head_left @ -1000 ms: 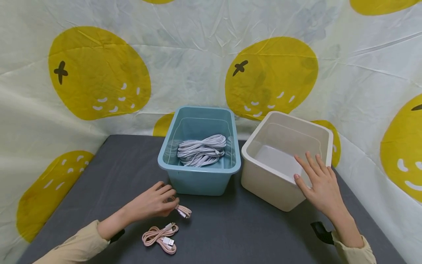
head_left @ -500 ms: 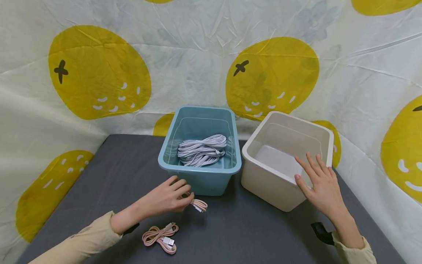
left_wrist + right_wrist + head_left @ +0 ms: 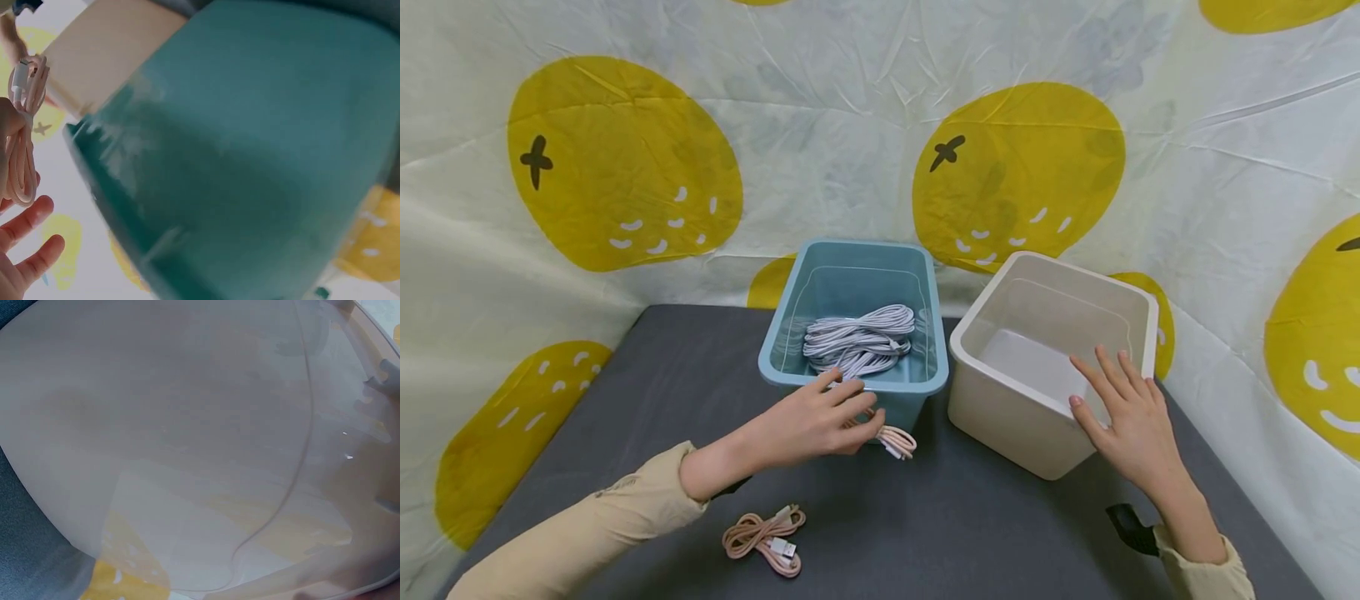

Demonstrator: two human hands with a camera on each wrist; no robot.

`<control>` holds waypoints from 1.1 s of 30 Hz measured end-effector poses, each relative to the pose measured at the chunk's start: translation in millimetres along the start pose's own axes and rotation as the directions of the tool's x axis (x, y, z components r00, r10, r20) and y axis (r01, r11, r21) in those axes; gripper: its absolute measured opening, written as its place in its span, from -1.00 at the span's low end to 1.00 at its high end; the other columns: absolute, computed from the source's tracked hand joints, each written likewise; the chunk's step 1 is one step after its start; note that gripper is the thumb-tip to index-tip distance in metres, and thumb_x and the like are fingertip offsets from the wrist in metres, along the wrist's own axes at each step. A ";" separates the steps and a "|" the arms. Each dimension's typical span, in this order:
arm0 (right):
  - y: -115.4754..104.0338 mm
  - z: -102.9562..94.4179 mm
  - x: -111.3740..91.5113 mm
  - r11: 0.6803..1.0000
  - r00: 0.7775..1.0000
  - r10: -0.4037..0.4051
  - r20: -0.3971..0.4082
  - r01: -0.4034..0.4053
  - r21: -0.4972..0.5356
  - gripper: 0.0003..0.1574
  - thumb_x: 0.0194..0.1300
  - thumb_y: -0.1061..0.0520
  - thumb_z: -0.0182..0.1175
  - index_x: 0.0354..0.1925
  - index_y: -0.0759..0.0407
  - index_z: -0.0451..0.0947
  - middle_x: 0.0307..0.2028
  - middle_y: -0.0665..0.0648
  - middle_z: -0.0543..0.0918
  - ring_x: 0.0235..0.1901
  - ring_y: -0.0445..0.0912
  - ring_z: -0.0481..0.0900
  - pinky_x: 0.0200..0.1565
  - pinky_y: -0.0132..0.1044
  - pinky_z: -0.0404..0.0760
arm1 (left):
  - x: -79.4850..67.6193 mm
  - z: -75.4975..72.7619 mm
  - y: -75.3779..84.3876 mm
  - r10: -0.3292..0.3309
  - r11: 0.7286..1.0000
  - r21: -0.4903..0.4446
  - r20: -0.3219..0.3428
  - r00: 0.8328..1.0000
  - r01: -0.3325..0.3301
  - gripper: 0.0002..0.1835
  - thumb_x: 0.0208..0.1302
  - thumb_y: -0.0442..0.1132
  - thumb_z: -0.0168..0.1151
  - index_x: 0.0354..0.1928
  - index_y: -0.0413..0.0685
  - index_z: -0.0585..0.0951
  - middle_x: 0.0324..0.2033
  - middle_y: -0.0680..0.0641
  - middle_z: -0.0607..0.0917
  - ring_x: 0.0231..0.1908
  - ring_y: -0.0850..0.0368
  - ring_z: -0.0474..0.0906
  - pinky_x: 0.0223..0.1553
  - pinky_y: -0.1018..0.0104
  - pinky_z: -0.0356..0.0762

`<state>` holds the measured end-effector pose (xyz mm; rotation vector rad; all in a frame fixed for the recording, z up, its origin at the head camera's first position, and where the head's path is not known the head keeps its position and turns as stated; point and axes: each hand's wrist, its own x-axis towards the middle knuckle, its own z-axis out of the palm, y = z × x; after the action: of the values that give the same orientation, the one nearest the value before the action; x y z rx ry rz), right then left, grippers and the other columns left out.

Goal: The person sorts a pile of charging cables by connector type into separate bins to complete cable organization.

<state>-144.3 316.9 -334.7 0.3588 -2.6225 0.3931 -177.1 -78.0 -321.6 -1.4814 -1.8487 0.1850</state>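
Observation:
My left hand (image 3: 820, 423) pinches a coiled pink USB cable (image 3: 898, 442) between thumb and fingers, in front of the blue bin (image 3: 925, 387). In the left wrist view this cable (image 3: 24, 156) hangs as a tied loop with a white plug, the other fingers spread beneath it. A second pink cable (image 3: 763, 537) lies crossed over itself on the dark table, nearer to me. At the right, my right hand (image 3: 1123, 425) is spread, overlapping the near right rim of the beige bin (image 3: 1007, 417). The right wrist view is filled by the beige bin's wall (image 3: 187, 425).
Bundled white cables (image 3: 857, 342) lie inside the blue bin. Both bins stand side by side on the dark tabletop (image 3: 955, 533). Behind them hangs a pale sheet (image 3: 827, 167) printed with large yellow fruit.
My left hand has carried the pink cable rightward and upward, from the blue bin's front left corner to its front rim. The right hand and the second pink cable stay put.

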 end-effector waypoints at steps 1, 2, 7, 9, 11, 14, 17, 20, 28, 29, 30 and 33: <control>-0.1 0.0 0.0 1.000 1.000 0.000 0.000 0.000 0.000 -0.37 0.26 -0.06 -0.02 0.29 -0.11 0.16 0.34 0.20 0.08 0.37 0.13 -0.13 0.15 0.34 -0.12 | 4.0 -2.0 -2.4 0.007 1.000 0.014 -0.009 1.000 -0.006 -0.70 0.13 -0.01 0.12 -0.10 0.11 0.48 -0.24 0.03 0.49 -0.24 0.13 0.39 -0.20 0.24 0.36; -0.2 0.0 0.1 1.000 1.000 0.000 -0.001 0.000 0.000 -0.37 0.26 -0.06 -0.02 0.29 -0.11 0.17 0.34 0.20 0.08 0.37 0.13 -0.13 0.14 0.35 -0.12 | 8.0 -3.9 -5.0 0.010 1.000 0.024 -0.016 1.000 -0.010 -0.71 0.14 -0.01 0.11 -0.10 0.11 0.48 -0.24 0.03 0.49 -0.23 0.12 0.39 -0.19 0.24 0.37; -1.2 0.4 0.4 1.000 1.000 0.000 -0.005 0.000 0.002 -0.38 0.26 -0.05 -0.02 0.28 -0.09 0.18 0.34 0.21 0.09 0.37 0.13 -0.13 0.14 0.34 -0.11 | 25.3 -11.4 -18.9 0.032 0.996 0.088 -0.065 0.997 -0.026 -0.74 0.15 -0.02 0.08 -0.12 0.12 0.48 -0.24 0.02 0.51 -0.23 0.11 0.42 -0.20 0.24 0.40; -1.4 0.6 0.7 1.000 1.000 0.001 -0.006 -0.001 0.002 -0.38 0.26 -0.05 -0.02 0.28 -0.09 0.18 0.34 0.21 0.09 0.37 0.13 -0.12 0.14 0.34 -0.11 | 30.7 -13.0 -25.2 0.036 0.995 0.097 -0.076 0.996 -0.029 -0.74 0.14 -0.02 0.10 -0.14 0.11 0.49 -0.25 0.02 0.51 -0.24 0.11 0.42 -0.21 0.24 0.39; -1.2 0.7 0.9 1.000 1.000 0.001 -0.007 -0.001 0.001 -0.38 0.26 -0.05 -0.03 0.28 -0.09 0.18 0.34 0.21 0.09 0.37 0.13 -0.12 0.13 0.34 -0.10 | 35.7 -13.9 -31.8 0.040 0.994 0.100 -0.091 0.995 -0.031 -0.75 0.13 -0.02 0.11 -0.16 0.11 0.50 -0.27 0.02 0.51 -0.25 0.11 0.41 -0.22 0.24 0.39; -0.8 0.6 1.0 1.000 1.000 0.000 -0.009 0.000 -0.002 -0.39 0.27 -0.05 -0.03 0.28 -0.09 0.19 0.34 0.20 0.09 0.37 0.13 -0.11 0.13 0.35 -0.09 | 43.2 -15.1 -41.7 0.041 0.994 0.108 -0.104 0.994 -0.030 -0.77 0.14 -0.03 0.11 -0.19 0.09 0.50 -0.30 0.02 0.51 -0.28 0.12 0.38 -0.24 0.25 0.35; -0.6 0.3 1.0 1.000 1.000 -0.001 -0.010 0.001 -0.002 -0.39 0.26 -0.05 -0.03 0.28 -0.09 0.19 0.34 0.20 0.09 0.36 0.14 -0.10 0.13 0.35 -0.08 | 50.9 -15.7 -50.8 0.031 0.992 0.127 -0.113 0.993 -0.016 -0.79 0.13 -0.04 0.11 -0.21 0.08 0.50 -0.32 0.02 0.50 -0.30 0.12 0.36 -0.25 0.25 0.33; -0.1 0.3 0.8 1.000 1.000 -0.003 -0.010 0.003 -0.003 -0.39 0.26 -0.05 -0.03 0.28 -0.08 0.19 0.33 0.22 0.10 0.36 0.16 -0.08 0.12 0.35 -0.08 | 60.3 -15.2 -58.1 0.011 0.991 0.135 -0.120 0.993 0.005 -0.82 0.15 -0.07 0.08 -0.23 0.07 0.51 -0.31 0.01 0.51 -0.30 0.12 0.36 -0.25 0.25 0.30; 1.3 0.8 0.6 1.000 1.000 -0.007 -0.012 0.007 0.001 -0.39 0.26 -0.05 -0.02 0.28 -0.08 0.19 0.34 0.21 0.10 0.36 0.16 -0.08 0.11 0.36 -0.07 | 82.3 -6.3 -69.9 -0.032 0.989 0.143 -0.126 0.991 0.050 -0.86 0.24 -0.11 -0.02 -0.24 0.07 0.49 -0.32 0.00 0.51 -0.32 0.11 0.35 -0.24 0.25 0.28; 1.3 0.9 0.5 1.000 1.000 -0.007 -0.013 0.007 0.002 -0.39 0.26 -0.05 -0.02 0.28 -0.08 0.19 0.33 0.21 0.10 0.36 0.16 -0.08 0.11 0.36 -0.07 | 84.5 -5.0 -70.9 -0.039 0.990 0.133 -0.124 0.992 0.055 -0.86 0.23 -0.11 -0.02 -0.24 0.07 0.49 -0.32 0.00 0.51 -0.31 0.11 0.35 -0.24 0.24 0.29; 1.4 0.9 0.4 1.000 1.000 -0.007 -0.014 0.007 0.002 -0.39 0.26 -0.05 -0.02 0.27 -0.08 0.20 0.33 0.21 0.10 0.36 0.16 -0.08 0.11 0.36 -0.07 | 86.7 -3.6 -71.9 -0.047 0.990 0.124 -0.120 0.992 0.062 -0.86 0.23 -0.11 -0.01 -0.24 0.08 0.50 -0.32 0.00 0.51 -0.31 0.11 0.35 -0.23 0.24 0.29; 1.6 0.8 0.0 1.000 1.000 -0.007 -0.018 0.007 0.003 -0.39 0.26 -0.05 -0.02 0.27 -0.07 0.20 0.33 0.22 0.11 0.36 0.16 -0.07 0.10 0.36 -0.06 | 94.1 0.1 -74.5 -0.072 0.991 0.104 -0.105 0.992 0.083 -0.87 0.23 -0.11 -0.01 -0.26 0.09 0.50 -0.32 0.01 0.51 -0.30 0.11 0.35 -0.24 0.25 0.29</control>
<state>-145.2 318.1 -335.7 0.3640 -2.6024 0.3960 -240.2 -18.3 -238.9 -1.3193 -1.7830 0.1667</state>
